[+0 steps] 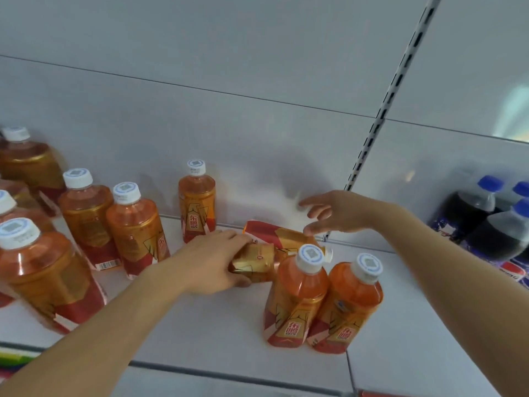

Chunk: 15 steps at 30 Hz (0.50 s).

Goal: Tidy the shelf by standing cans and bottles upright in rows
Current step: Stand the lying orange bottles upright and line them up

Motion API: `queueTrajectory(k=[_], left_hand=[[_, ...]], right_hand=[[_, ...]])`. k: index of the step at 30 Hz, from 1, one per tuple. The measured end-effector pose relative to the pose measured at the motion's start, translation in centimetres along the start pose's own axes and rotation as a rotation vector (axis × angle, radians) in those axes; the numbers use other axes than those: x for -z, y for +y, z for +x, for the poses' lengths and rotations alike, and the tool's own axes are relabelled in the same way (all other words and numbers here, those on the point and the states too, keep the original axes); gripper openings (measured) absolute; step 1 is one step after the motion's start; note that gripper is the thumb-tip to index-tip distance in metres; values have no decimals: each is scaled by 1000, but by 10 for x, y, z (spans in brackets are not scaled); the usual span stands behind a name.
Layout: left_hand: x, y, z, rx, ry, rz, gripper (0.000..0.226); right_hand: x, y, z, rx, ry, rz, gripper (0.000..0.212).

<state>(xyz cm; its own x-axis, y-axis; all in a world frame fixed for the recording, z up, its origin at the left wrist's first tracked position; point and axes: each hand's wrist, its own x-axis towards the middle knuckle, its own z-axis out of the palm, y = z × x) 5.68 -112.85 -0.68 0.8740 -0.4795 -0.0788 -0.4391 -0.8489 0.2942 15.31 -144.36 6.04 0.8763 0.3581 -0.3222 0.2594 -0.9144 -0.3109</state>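
Two orange drink bottles lie on their sides in the middle of the white shelf (217, 333). My left hand (211, 265) grips the nearer lying bottle (253, 263) round its gold-labelled body. The farther lying bottle (282, 236) rests against the back, its white cap to the right. Just above that bottle hovers my right hand (332, 213), fingers spread and holding nothing. Two upright orange bottles (297, 296) (352, 305) stand side by side in front of the lying ones. One upright bottle (197, 200) stands alone at the back wall.
Several more orange bottles with white caps (86, 213) (137, 224) (43, 276) stand upright at the left. Dark cola bottles with blue caps (486, 216) stand at the far right. A slotted upright rail (380, 116) runs up the back panel.
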Motion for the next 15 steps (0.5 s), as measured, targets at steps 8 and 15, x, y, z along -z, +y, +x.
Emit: queueTrajectory(k=[8, 15], left_hand=[[-8, -18, -9, 125, 229, -340, 88], [-21, -8, -11, 131, 441, -621, 71]], right_hand=[[-40, 15, 20, 23, -126, -57, 93], [-23, 3, 9, 77, -6, -75, 75]])
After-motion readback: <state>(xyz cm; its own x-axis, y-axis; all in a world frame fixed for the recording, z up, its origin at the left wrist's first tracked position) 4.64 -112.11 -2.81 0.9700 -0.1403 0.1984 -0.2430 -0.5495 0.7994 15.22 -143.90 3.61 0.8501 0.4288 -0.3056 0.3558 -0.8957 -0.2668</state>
